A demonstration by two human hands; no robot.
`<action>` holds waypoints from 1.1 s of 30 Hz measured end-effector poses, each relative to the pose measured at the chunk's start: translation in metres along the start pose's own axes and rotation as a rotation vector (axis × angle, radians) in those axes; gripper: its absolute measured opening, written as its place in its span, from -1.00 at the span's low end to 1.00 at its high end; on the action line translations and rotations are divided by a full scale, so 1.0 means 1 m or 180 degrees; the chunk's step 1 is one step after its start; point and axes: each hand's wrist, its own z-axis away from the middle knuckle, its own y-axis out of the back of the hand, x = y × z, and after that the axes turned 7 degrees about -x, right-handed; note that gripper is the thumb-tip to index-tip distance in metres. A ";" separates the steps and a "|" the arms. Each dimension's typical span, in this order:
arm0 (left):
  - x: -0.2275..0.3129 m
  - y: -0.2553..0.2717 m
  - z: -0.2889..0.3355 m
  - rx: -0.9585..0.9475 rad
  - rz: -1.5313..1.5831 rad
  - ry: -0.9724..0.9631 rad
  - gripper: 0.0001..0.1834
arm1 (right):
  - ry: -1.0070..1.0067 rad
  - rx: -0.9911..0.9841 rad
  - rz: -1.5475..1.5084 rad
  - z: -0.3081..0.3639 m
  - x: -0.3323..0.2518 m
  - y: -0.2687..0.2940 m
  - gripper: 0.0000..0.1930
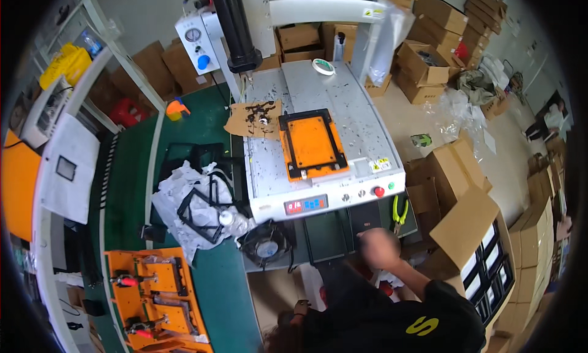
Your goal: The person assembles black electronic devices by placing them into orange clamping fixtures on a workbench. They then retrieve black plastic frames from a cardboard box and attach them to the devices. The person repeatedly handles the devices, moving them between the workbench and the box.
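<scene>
My right hand (380, 249) is at the front edge of the green worktable, smeared by motion, so its fingers cannot be read. It is nearest a flat black piece (365, 220), and I cannot tell whether it touches it. Green-handled pliers (399, 213) lie just to its right. My left hand (301, 307) is low beside my body, small and partly hidden, with its finger shape unclear. Ahead stands a white bench-top dispensing machine (269, 211). On its bed is an orange fixture (313, 146) holding a black rectangular frame (286, 132).
Left of the machine, black frames (199, 215) lie on crumpled white paper (168, 197), near a small fan (267, 246). An orange clamp fixture (165, 304) sits at the lower left. An open carton (468, 230) of black frames stands at right. Stained cardboard (240, 121) lies on the bed.
</scene>
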 end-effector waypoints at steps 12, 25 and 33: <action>0.047 -0.079 -0.176 0.0709 0.0349 0.0008 -0.46 | 0.0733 -0.0215 -0.0430 -0.055 -0.004 -0.042 -0.56; -0.009 -0.004 -0.094 0.0314 -0.0007 -0.0063 -0.47 | 0.0318 -0.0256 -0.0695 -0.045 -0.030 -0.064 -0.59; -0.016 0.020 -0.084 -0.0030 -0.0731 -0.0092 -0.47 | 0.0309 -0.0181 -0.0519 -0.038 -0.017 -0.067 -0.60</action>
